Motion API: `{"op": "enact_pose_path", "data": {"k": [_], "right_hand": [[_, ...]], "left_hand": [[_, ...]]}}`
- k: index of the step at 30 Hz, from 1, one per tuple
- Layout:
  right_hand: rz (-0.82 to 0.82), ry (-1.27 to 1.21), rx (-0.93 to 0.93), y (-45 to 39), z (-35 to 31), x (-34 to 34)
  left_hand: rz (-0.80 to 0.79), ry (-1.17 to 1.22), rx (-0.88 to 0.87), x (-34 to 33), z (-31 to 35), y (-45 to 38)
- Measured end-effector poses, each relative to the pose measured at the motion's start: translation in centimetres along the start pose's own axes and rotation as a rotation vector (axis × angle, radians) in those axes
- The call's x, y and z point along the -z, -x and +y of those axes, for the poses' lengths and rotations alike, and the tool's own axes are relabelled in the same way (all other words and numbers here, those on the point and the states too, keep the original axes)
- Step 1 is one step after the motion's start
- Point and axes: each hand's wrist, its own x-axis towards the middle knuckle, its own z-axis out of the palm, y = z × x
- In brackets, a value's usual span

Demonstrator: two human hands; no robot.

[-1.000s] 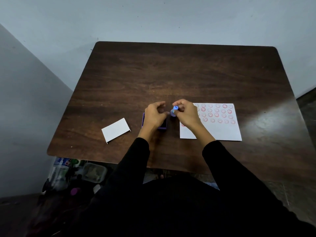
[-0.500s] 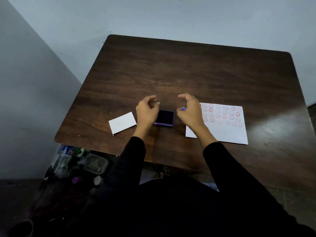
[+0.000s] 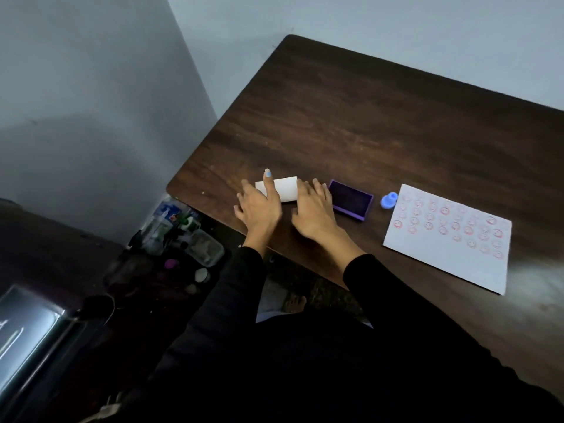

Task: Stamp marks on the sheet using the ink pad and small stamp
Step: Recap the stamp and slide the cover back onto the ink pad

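A white sheet point(image 3: 451, 242) covered with several red smiley marks lies at the right of the dark wooden table point(image 3: 366, 123). A small blue stamp point(image 3: 388, 200) stands on the table at the sheet's left corner, held by no hand. The purple ink pad point(image 3: 351, 200) lies uncovered just left of it. My left hand point(image 3: 259, 206) rests with spread fingers over a small white card point(image 3: 285, 189) near the table's left edge. My right hand point(image 3: 311, 209) lies flat beside that card, touching its right end, close to the ink pad.
Below the table's left edge, bottles and plastic containers point(image 3: 180, 236) crowd the floor. A shiny grey object point(image 3: 27, 328) sits at the lower left. A bare foot point(image 3: 294, 303) shows under the table. Walls close in behind and to the left.
The right hand has let go of the blue stamp, which now stands by the sheet. Both hands have moved left from the ink pad to the white card. The camera has swung left.
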Motion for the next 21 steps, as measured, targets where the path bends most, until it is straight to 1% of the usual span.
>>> {"op": "enact_pose_path", "data": {"k": [3, 6, 8, 10, 14, 17, 21], "right_hand": [[-0.039, 0.005, 0.0, 0.0, -0.5, -0.5], [-0.024, -0.045, -0.022, 0.2, -1.0, -0.6], [0.045, -0.128, -0.061, 0.5, -1.0, -0.3], [0.149, -0.231, -0.111, 0.7, -0.8, 0.5], [0.346, -0.381, -0.234, 1.7, 0.8, 2.2], [0.43, -0.429, -0.349, 3.0, 2.4, 2.8], [0.483, -0.477, -0.474, 4.6, 4.4, 3.2]], "left_hand": [[-0.013, 0.008, -0.014, 0.3, -0.4, 0.2], [-0.038, 0.03, -0.042, 0.3, -0.2, 0.8], [-0.044, 0.069, -0.082, 0.2, 0.3, 1.3], [-0.06, 0.112, -0.15, 0.2, 0.8, 1.6], [-0.17, 0.165, -0.301, -0.8, 2.2, 2.3], [-0.289, 0.145, -0.376, -2.2, 2.7, 2.9], [-0.437, 0.099, -0.431, -4.3, 2.8, 3.7]]}}
